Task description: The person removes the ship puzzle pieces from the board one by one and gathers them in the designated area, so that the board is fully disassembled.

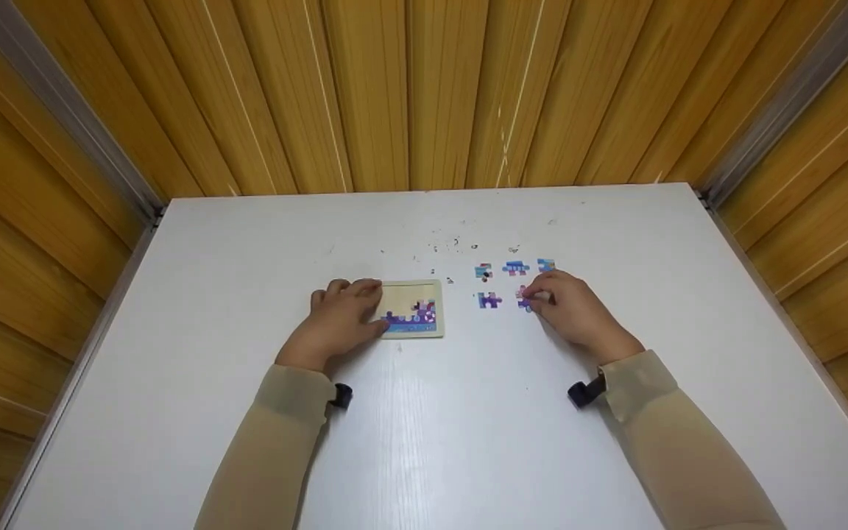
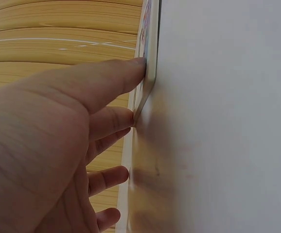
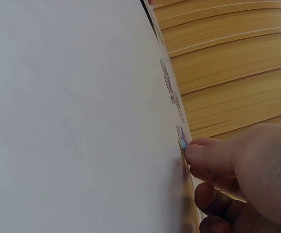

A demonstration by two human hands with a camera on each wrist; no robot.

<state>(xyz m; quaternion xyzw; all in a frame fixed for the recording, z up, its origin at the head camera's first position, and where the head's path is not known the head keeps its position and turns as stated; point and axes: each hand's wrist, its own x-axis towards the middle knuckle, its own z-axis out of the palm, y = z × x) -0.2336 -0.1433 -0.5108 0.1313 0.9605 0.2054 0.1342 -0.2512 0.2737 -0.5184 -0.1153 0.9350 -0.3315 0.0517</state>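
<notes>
A shallow wooden puzzle tray (image 1: 440,309) lies on the table, purple and blue pieces filling its bottom and right side. My left hand (image 1: 339,320) rests on the tray's left edge, thumb at the lower left and fingers at the upper left; in the left wrist view the thumb of the left hand (image 2: 58,131) touches the tray frame (image 2: 152,53). With thumb and fingertips my right hand (image 1: 578,313) pinches a purple-pink puzzle piece (image 1: 523,297) at the table surface. The right wrist view shows that piece (image 3: 182,138) at the fingertips of the right hand (image 3: 247,174).
Loose pieces lie right of the tray: a purple one (image 1: 489,300), a blue-red one (image 1: 483,271), a blue striped one (image 1: 516,268) and a blue-orange one (image 1: 546,265). Small dark marks (image 1: 456,241) dot the white table (image 1: 431,427) behind them. Wood-patterned walls stand around.
</notes>
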